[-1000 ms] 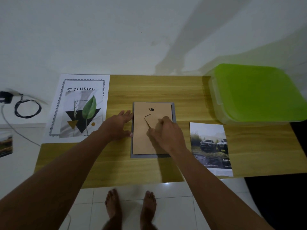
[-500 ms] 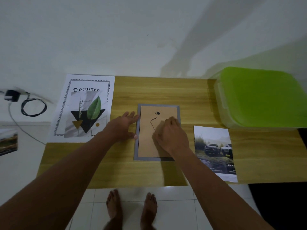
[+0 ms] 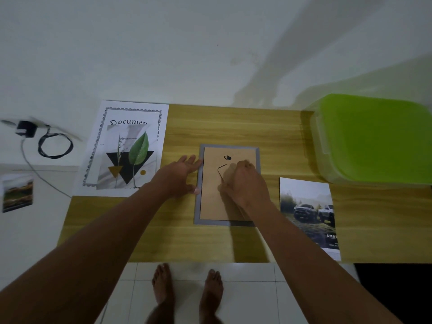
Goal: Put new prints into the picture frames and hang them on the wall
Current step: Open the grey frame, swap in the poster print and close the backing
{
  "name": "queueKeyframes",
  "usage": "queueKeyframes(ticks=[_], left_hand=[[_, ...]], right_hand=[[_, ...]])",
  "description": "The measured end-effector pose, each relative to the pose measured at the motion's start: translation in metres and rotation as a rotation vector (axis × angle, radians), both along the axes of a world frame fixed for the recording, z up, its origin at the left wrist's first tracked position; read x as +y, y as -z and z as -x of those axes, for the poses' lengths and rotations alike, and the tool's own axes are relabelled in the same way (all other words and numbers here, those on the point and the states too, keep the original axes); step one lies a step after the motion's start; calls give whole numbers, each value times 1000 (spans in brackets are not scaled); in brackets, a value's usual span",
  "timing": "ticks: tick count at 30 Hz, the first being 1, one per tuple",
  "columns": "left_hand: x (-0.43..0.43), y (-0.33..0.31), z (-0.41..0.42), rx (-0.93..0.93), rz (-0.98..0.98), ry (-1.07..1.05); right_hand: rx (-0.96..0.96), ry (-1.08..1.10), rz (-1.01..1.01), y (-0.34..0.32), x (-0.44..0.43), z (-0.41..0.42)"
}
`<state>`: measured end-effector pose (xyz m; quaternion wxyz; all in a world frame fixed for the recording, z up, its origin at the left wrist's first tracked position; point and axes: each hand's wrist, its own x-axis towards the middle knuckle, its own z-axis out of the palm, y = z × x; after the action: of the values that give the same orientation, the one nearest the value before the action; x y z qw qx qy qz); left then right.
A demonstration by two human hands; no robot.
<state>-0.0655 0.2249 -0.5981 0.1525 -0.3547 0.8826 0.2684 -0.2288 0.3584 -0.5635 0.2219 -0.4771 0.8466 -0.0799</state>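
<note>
Left-centre: leaf print [image 3: 129, 157] loose on table [image 3: 233, 122], unframed.
Centre: left hand [image 3: 181, 176], fingers straight, braces left edge of picture frame [image 3: 210, 222]; frame face down, backing board [image 3: 212, 202] in place.
Right hand [image 3: 243, 183]: fingers curled onto backing; cannot tell if pinching anything.
Right: truck print [image 3: 308, 213] loose.
Judgement: early stage. 2 prints unframed, 0 frames hung in view.

- Left hand [image 3: 181, 175] lies flat, palm down, fingers straight and pointing forward, thumb stuck out to the right.
- Right hand [image 3: 243, 183] is knuckles up with fingers curled under; can't tell if they pinch anything.
- Hands near each other, not touching.
- left forearm [image 3: 105, 235] and right forearm [image 3: 304, 253] are bare, stretched forward, converging.
- Bare feet [image 3: 161, 286] side by side.
</note>
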Motion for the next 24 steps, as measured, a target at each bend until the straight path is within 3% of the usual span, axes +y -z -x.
queueKeyframes(ticks=[15,24], left_hand=[[1,-1,-1,23,-2,0],[1,-2,0,4,2,6]], right_hand=[[-22,-8,-97,7,-8,3],[29,-53,-18,0,-5,0]])
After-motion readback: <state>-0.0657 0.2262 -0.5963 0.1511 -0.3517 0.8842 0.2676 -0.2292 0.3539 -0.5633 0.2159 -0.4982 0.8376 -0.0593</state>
